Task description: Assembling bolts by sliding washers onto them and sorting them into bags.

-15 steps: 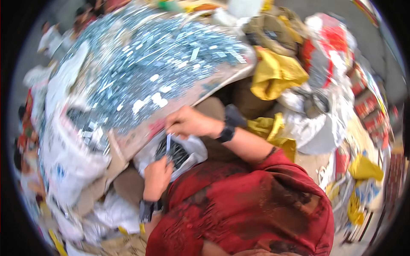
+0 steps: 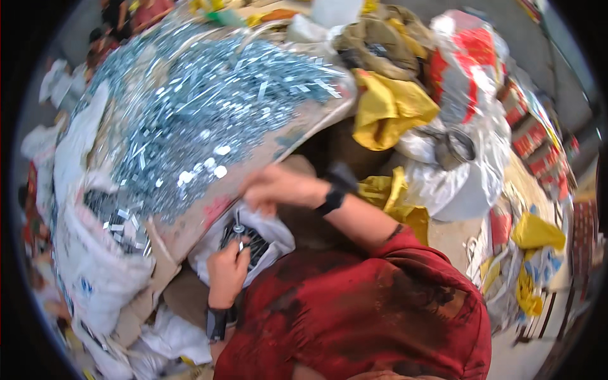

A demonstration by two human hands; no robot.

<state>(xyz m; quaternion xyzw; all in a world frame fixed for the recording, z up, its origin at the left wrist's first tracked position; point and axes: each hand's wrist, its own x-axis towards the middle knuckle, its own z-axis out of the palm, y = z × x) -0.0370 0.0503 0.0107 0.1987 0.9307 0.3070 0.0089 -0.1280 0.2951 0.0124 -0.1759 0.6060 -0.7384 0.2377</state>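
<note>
My left hand is closed around a thin metal screw that stands upright from the fingers, with a round washer-like disc on it. Right beside it, above and to the right, is my right hand, smeared by motion, so its fingers cannot be read. Below both hands a white plastic bag lies open, holding many dark, slim metal pieces. Directly beyond it, a large heap of small shiny metal pieces covers a worn work surface.
At the left a white sack holds more metal pieces. Yellow bags, a red-and-white plastic bag and a round metal tin stand to the right. Several people sit at the far left.
My right hand has come away from the piece that both hands held between them. The left hand keeps hold of it. The whole view has shifted slightly.
</note>
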